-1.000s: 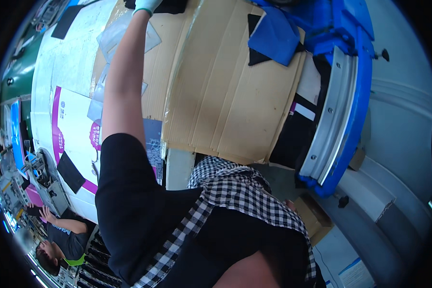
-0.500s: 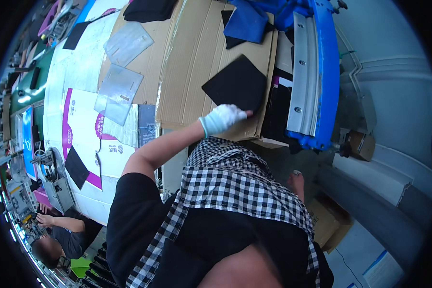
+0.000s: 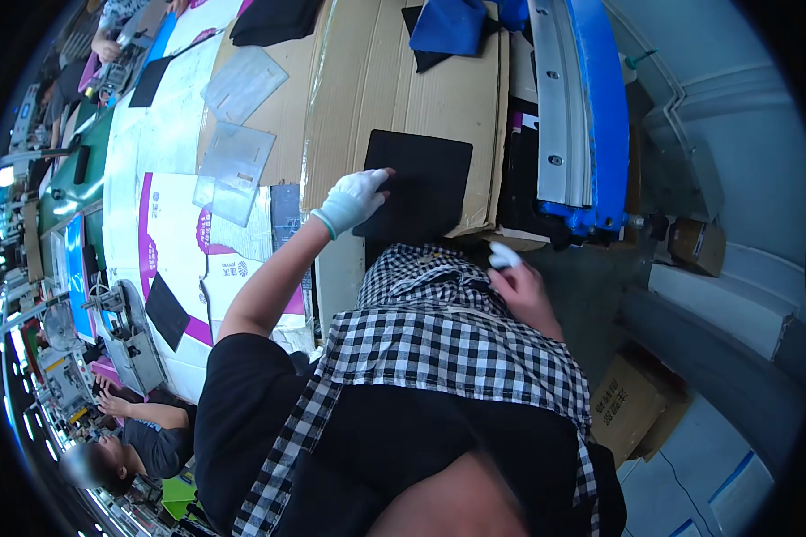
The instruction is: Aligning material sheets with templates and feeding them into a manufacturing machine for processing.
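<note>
One black sheet lies flat on the cardboard, at its near edge, left of the blue machine. Left hand, white-gloved, has fingertips on the sheet's left side; can't tell if it pinches or only presses. Right hand is off the sheet, by the checked apron, fingers curled; white bit at a fingertip, cover or held scrap, can't tell.

Progress, my read: sheet is laid out, nothing on top but the hand; hand not off it yet. Dark stack at the far end could be more of the same, so pieces may be left. Clear plastic plates untouched.

Hard to see: stack is cut off by the frame, count unreadable. Blue cloth covers part of another black piece. Sheet's underside hidden. Dark material beside the machine unclear.
</note>
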Tool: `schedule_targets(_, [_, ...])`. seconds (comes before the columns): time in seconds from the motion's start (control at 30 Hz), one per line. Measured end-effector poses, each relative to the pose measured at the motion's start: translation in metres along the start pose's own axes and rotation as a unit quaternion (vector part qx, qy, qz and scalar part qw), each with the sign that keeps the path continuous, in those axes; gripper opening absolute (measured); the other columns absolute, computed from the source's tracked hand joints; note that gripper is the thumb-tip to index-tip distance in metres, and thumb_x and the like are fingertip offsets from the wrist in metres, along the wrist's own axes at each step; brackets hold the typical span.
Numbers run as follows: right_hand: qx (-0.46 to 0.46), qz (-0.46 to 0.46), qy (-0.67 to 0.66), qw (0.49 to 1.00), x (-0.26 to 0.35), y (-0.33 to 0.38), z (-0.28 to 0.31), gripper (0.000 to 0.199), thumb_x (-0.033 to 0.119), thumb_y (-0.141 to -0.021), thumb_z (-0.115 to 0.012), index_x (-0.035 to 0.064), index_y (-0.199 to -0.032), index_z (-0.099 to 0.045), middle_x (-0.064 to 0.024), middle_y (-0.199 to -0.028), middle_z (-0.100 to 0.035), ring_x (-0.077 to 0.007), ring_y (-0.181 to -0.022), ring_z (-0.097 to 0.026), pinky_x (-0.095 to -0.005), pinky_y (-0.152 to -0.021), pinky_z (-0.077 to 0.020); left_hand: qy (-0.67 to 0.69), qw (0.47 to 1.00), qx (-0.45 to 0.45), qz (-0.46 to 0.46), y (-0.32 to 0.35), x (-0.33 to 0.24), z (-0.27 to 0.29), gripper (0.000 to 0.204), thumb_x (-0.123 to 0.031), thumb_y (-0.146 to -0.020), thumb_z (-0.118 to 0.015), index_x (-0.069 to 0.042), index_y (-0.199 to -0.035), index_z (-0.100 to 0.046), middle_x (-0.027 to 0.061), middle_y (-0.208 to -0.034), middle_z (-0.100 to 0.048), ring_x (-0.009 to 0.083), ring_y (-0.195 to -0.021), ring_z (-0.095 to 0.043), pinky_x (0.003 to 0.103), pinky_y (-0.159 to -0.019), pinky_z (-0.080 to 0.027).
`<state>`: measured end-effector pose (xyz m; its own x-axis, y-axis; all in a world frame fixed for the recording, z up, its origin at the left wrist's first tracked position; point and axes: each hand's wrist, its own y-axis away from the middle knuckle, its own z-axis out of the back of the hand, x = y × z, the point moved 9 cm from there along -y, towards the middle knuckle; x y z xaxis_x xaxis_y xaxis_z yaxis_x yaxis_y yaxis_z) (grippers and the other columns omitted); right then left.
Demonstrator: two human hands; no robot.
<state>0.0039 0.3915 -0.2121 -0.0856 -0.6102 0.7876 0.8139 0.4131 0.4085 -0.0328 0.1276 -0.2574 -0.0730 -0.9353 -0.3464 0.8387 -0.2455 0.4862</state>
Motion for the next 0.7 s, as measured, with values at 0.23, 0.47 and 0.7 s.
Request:
schedule_targets(0.23, [-0.15,0.166,0.072,0.972,0.024,-0.08,-0.028,0.024,0.004,-0.08,-0.055,-0.0067,-0.101,-0.053,-0.0119,-0.083,-0.056,-0.0171,-0.061,-0.053,-0.0254,-0.057,-0.0449,0.038,0.957,-0.276,-0.076,-0.031,-0.032,0.003,0.055,-0.015,-0.072,-0.061,-0.008,-0.124,-0.042,0.0147,-0.12,-0.047,0.0305,-0.095,-0.052,0.036,-0.082,-0.045])
schedule_targets(0.47, [-0.156,0.134,0.059,0.977,0.025,-0.075,-0.024,0.025,0.002,-0.079,-0.055,-0.009,-0.101,-0.052,-0.015,-0.091,-0.054,-0.02,-0.064,-0.055,-0.028,-0.059,-0.0473,0.101,0.92,-0.362,-0.108,-0.083,-0.064,0.028,0.056,-0.012,-0.071,-0.062,-0.005,-0.122,-0.041,0.0154,-0.123,-0.044,0.0347,-0.1,-0.049,0.038,-0.083,-0.044])
schedule_targets(0.7, [-0.172,0.239,0.173,0.94,0.035,-0.071,-0.045,0.016,0.003,-0.079,-0.053,-0.0079,-0.091,-0.055,-0.0191,-0.091,-0.053,-0.0291,-0.065,-0.056,-0.0363,-0.06,-0.0483,0.152,0.883,-0.443,-0.039,-0.054,-0.034,0.036,0.054,-0.008,-0.073,-0.059,-0.004,-0.123,-0.04,0.0153,-0.122,-0.045,0.0352,-0.104,-0.048,0.039,-0.085,-0.043])
